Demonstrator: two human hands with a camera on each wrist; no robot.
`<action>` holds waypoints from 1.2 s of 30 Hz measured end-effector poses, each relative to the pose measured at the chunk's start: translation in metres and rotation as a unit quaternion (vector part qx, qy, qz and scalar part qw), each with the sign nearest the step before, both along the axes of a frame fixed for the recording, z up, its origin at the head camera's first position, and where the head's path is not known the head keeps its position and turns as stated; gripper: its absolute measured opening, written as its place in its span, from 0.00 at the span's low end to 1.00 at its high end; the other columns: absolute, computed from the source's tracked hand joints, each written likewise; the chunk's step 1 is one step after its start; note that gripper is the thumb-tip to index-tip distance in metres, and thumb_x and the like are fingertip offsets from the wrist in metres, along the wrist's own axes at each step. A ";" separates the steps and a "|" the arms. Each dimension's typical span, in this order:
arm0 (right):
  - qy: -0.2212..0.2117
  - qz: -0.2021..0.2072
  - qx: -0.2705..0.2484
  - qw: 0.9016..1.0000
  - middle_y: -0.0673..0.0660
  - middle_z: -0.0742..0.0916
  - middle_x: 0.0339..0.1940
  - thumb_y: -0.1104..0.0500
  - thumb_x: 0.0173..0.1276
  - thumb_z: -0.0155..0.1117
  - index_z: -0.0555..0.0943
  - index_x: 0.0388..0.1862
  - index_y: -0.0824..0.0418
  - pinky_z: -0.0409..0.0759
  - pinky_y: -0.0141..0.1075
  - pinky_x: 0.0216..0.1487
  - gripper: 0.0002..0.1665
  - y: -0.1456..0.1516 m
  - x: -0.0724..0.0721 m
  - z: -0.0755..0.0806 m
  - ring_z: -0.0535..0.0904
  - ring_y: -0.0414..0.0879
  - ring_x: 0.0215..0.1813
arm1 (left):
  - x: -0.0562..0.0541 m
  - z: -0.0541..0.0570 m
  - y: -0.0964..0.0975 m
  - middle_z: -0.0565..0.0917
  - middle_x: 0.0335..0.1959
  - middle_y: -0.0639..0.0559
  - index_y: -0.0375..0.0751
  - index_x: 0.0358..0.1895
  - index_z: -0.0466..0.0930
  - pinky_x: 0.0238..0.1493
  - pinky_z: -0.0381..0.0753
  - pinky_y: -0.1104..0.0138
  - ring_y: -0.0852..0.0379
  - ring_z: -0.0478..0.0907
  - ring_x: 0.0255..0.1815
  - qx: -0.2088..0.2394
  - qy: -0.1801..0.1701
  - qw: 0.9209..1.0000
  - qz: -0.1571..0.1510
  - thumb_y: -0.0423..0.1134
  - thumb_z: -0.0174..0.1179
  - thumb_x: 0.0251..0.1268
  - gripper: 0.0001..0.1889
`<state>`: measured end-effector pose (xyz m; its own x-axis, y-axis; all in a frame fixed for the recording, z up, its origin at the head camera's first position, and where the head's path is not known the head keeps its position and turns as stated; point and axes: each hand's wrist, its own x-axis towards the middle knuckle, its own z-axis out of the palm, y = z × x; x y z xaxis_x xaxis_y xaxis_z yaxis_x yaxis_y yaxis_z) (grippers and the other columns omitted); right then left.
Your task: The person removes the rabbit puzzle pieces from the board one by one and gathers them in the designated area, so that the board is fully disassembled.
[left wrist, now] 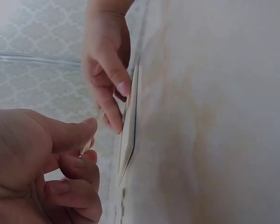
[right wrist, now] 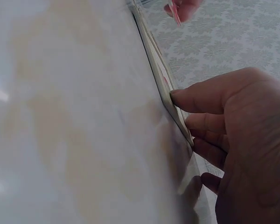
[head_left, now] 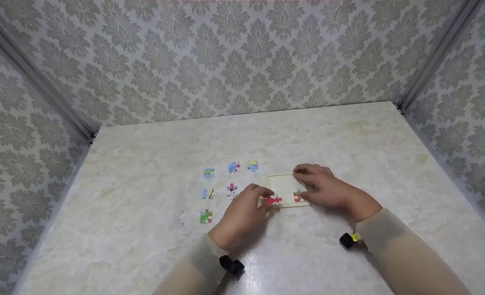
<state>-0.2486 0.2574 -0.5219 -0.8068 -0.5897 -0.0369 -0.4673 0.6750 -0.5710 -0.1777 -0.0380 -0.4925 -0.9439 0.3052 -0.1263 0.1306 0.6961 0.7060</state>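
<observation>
My left hand (head_left: pixel 244 213) pinches a red jigsaw piece (head_left: pixel 273 200) between thumb and fingertips, over the near left part of a shallow square puzzle tray (head_left: pixel 283 182). The left wrist view shows this piece nearly edge-on. Across the tray's right side lies my right hand (head_left: pixel 334 192), its fingers and thumb touching the frame. Its thumb is beside a red and green jigsaw piece (head_left: pixel 297 196) in the tray's near right corner. In the right wrist view, the right thumb and fingertips rest along the tray's edge (right wrist: pixel 154 60). The hand hides part of that side.
Left of the tray lie several loose pieces, among them a green one (head_left: pixel 206 216), a face piece (head_left: pixel 231 189) and a blue and yellow one (head_left: pixel 252 165). A pale, clear-looking shape (head_left: pixel 178 219) lies farther left. Patterned walls (head_left: pixel 234 53) border the marbled table (head_left: pixel 144 143).
</observation>
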 end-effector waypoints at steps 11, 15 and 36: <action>-0.014 0.004 0.001 1.000 0.58 0.67 0.93 0.50 0.87 0.66 0.65 0.91 0.60 0.51 0.67 0.90 0.42 -0.001 0.000 0.000 0.56 0.63 0.93 | 0.012 0.004 -0.062 0.87 0.64 0.48 0.43 0.65 0.91 0.75 0.83 0.46 0.46 0.84 0.68 -0.047 0.005 0.999 0.016 0.34 0.70 0.79 0.16; -0.024 -0.006 0.004 1.000 0.56 0.66 0.93 0.50 0.87 0.67 0.65 0.92 0.58 0.51 0.67 0.90 0.42 0.000 0.001 0.000 0.54 0.63 0.93 | 0.013 0.004 -0.078 0.89 0.63 0.47 0.43 0.61 0.92 0.74 0.83 0.45 0.47 0.85 0.66 -0.055 -0.004 0.998 0.008 0.32 0.72 0.76 0.15; -0.011 0.001 0.000 1.000 0.61 0.68 0.92 0.46 0.87 0.67 0.66 0.91 0.59 0.52 0.66 0.89 0.42 -0.001 0.000 0.000 0.58 0.63 0.92 | 0.012 -0.003 -0.093 0.88 0.55 0.49 0.44 0.52 0.93 0.69 0.85 0.48 0.50 0.86 0.56 -0.074 0.013 0.997 0.000 0.31 0.74 0.75 0.08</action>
